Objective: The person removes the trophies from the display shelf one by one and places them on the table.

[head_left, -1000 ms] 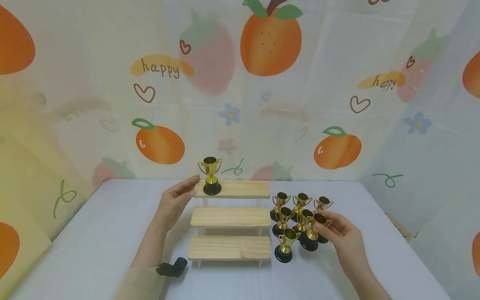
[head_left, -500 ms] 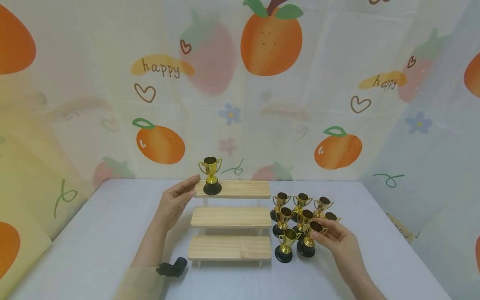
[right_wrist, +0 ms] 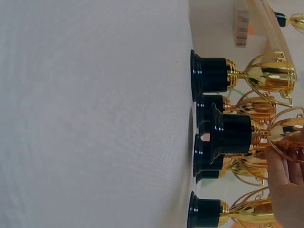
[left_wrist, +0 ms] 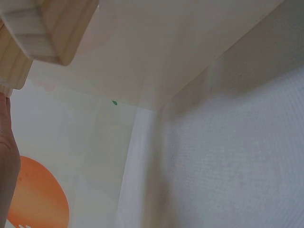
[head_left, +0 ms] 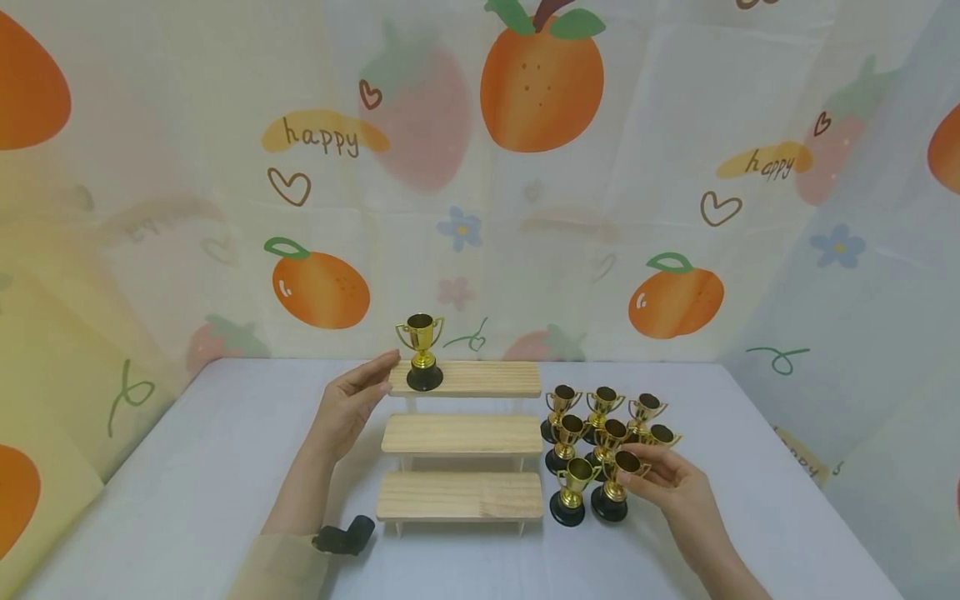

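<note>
A small gold trophy cup with a black base [head_left: 610, 502] is held by its cup in my right hand [head_left: 678, 492]. In the right wrist view this trophy [right_wrist: 232, 134] hangs slightly off the tabletop, upright. Beside it on the left stands another trophy [head_left: 570, 492], and several more crowd behind. My left hand [head_left: 348, 408] rests its outstretched fingers against the left end of the top shelf of a three-tier wooden stand [head_left: 487, 379]. One trophy [head_left: 422, 350] stands on that shelf, near its left end. The left wrist view shows shelf ends [left_wrist: 52, 28] and part of the left hand [left_wrist: 7, 161].
The stand's middle shelf [head_left: 461, 435] and bottom shelf [head_left: 459, 496] step down toward the front. A white cloth [head_left: 187, 500] covers the table. Behind hangs a fruit-printed curtain [head_left: 525, 250]. A black strap piece [head_left: 345, 535] sits at the left wrist.
My right hand has brought the trophy forward and a little left, out from the group, uncovering another trophy behind it. My left hand stays in place.
</note>
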Tool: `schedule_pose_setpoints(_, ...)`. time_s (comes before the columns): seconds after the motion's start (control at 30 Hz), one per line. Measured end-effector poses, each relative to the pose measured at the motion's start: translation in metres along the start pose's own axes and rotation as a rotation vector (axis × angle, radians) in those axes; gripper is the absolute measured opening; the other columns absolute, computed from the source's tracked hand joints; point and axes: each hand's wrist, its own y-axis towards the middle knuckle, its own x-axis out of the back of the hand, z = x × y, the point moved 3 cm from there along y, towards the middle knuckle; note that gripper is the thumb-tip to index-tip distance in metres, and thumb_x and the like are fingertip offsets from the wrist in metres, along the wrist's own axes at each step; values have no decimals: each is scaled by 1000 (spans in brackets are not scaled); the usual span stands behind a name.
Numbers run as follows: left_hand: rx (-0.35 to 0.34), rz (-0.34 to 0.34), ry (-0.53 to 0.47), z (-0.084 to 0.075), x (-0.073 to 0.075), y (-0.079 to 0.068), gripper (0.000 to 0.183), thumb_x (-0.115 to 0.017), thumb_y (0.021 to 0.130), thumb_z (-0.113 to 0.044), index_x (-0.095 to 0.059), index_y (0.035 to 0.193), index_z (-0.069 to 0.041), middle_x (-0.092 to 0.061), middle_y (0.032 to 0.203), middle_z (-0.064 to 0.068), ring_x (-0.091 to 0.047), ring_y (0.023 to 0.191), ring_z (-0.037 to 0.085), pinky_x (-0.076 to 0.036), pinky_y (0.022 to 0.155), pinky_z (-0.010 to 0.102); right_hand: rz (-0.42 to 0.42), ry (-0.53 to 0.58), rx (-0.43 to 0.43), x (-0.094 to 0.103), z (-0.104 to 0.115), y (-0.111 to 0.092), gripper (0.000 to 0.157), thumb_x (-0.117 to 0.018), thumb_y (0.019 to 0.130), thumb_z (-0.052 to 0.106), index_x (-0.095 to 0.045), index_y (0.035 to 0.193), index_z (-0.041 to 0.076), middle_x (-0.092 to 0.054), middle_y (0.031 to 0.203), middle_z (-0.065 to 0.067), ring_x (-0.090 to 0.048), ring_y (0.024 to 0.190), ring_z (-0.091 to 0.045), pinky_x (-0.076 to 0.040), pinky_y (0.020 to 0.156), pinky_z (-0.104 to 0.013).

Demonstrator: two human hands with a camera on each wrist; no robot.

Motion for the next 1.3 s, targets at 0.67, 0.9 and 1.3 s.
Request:
schedule_pose_setpoints(0.67, -15, 0, -7, 0, 0, 0, 48, -57, 95, 3, -44, 142, 9, -64, 130, -19, -56, 126, -5, -46, 108, 13, 30, 11, -24, 2, -5, 2, 49, -77, 83, 15, -60, 128, 4, -70, 101, 22, -68, 93, -2, -59, 84, -19)
schedule_pose_setpoints(0.9, -13, 2, -17, 0, 0, 0, 48, -56, 95, 4, -45, 141, 9, -64, 130, -18, -56, 125, -4, -46, 108, 13, 37, 2, -48, 2, -4, 2, 45, -78, 82, 14, -63, 124, 8, -69, 101, 21, -67, 92, -2, -59, 84, -19)
schedule_pose_setpoints(1.3, -10, -2, -19, -1, 0, 0, 47, -56, 95, 5, -46, 141, 8, -65, 129, -19, -57, 124, -4, -47, 108, 13, 63, 34, -6, 3, -6, 0, 40, -77, 81, 10, -65, 119, 8, -73, 105, 15, -70, 85, -6, -60, 80, -20)
